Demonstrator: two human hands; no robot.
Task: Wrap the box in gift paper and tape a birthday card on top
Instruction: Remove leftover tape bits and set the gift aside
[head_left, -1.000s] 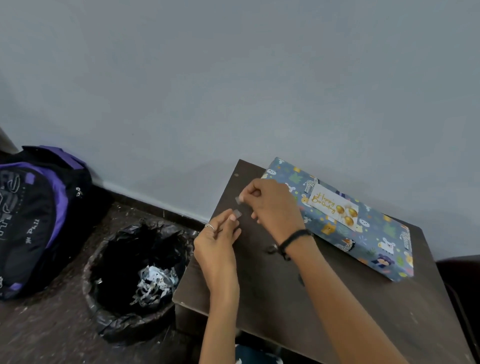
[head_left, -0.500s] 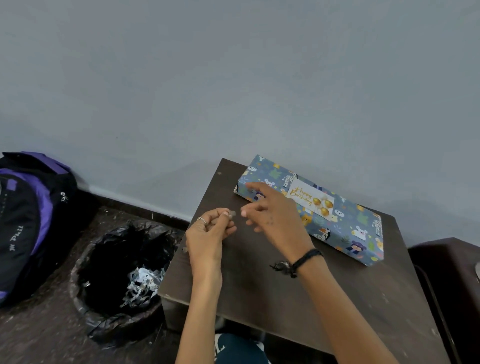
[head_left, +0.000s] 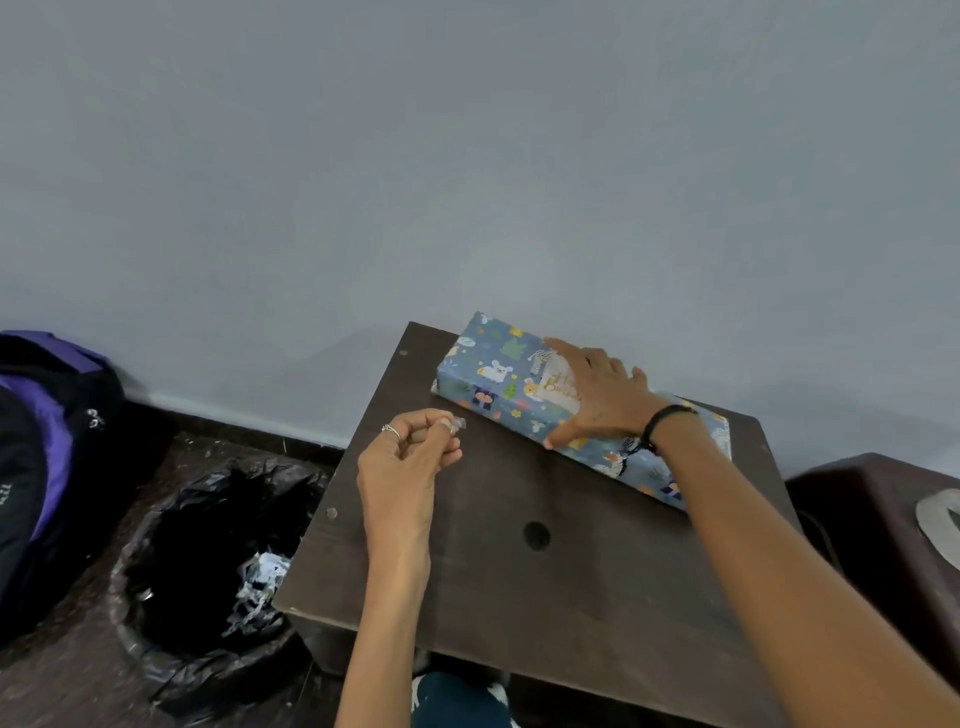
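The box (head_left: 493, 376), wrapped in blue animal-print gift paper, lies at the back of the dark wooden table (head_left: 519, 561). A white birthday card (head_left: 558, 392) with gold lettering sits on its top, partly hidden. My right hand (head_left: 602, 397) rests flat on the box and covers most of the card, fingers spread and the thumb at the box's near edge. My left hand (head_left: 410, 452) hovers over the table's left part, pinching a small piece of clear tape (head_left: 457, 425) between thumb and fingertips.
A bin lined with a black bag (head_left: 208, 561), holding paper scraps, stands on the floor left of the table. A black and purple backpack (head_left: 47, 441) leans on the wall further left. A dark stool (head_left: 883, 530) stands to the right.
My right hand has left the tape and moved right onto the box, covering the card. My left hand keeps the tape piece, almost in place.
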